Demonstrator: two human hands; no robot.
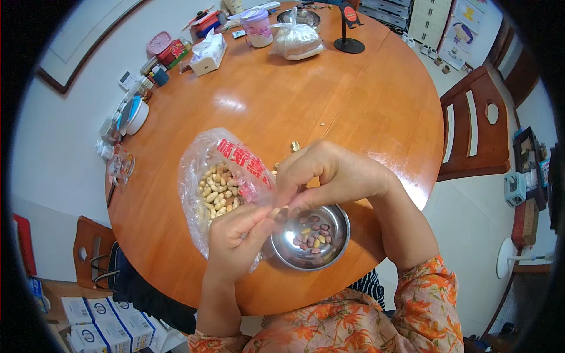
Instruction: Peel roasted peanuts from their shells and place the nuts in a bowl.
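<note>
My two hands meet above the near edge of a steel bowl [343,250]. My left hand [235,238] and my right hand [329,173] pinch a peanut [275,213] between their fingertips. Fingers and blur partly cover it, so I cannot tell whether its shell is cracked. Reddish and pale peanut kernels [316,238] lie in the bowl. To the left, a clear plastic bag [194,152] with red print sits open, holding many unshelled peanuts [216,188]. My left hand overlaps the bag's near side. A piece of peanut shell [295,145] rests on the table beyond my right hand.
The round wooden table [376,106] carries a tissue box [209,54], a lidded tub [257,26], a tied plastic bag [297,40] and a black stand [350,44] at the far side. A glass bowl [121,163] stands at the left edge. A wooden chair [479,129] is at right.
</note>
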